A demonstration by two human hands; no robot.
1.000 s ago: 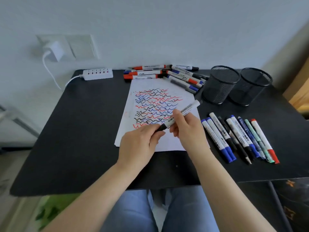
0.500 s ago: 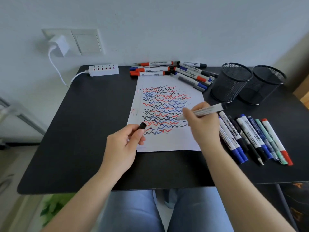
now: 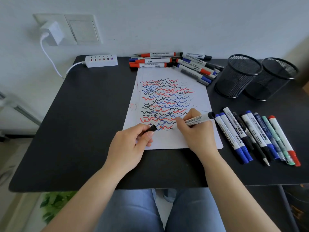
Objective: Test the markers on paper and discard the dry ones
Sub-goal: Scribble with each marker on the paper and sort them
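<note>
A white sheet of paper (image 3: 168,141) lies mid-table, covered in red, blue and black squiggles. My right hand (image 3: 195,133) grips a white whiteboard marker (image 3: 195,120) with a black end, its tip down on the paper's lower part beside a short black mark. My left hand (image 3: 130,146) rests at the paper's lower left corner and pinches the marker's black cap (image 3: 151,128). A pile of markers (image 3: 175,63) lies beyond the paper. A row of markers (image 3: 254,136) lies to the right of it.
Two black mesh cups (image 3: 237,76) (image 3: 275,79) stand at the back right. A white power strip (image 3: 101,61) sits at the back left, its cable running to a wall plug (image 3: 52,33). The black table's front edge (image 3: 100,187) is near my knees.
My left hand pulled the black cap off the marker and moved aside with it. My right hand turned the marker and brought its tip down onto the paper.
</note>
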